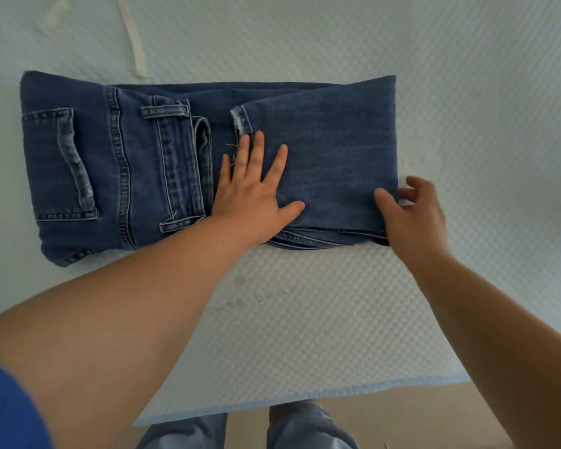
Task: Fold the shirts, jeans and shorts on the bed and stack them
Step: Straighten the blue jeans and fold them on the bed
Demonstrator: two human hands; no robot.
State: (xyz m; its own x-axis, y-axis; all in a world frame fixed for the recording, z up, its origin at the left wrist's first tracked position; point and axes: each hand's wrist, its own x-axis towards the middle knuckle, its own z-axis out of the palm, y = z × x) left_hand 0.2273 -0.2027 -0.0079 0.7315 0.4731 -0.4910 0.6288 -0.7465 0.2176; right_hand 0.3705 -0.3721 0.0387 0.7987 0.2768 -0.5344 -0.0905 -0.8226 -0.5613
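right hand (413,212) fingertips hidden gripping the folded blue jeans (188,163) edge, left hand (256,192) pressing flat, fingers spread

Jeans (321,150) matt blue denim, pale stitching, frayed hem; bed (305,319) cover white, dimpled quilted cloth

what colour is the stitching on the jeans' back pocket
Pale, whitish thread on the back pocket of the blue jeans; head view.
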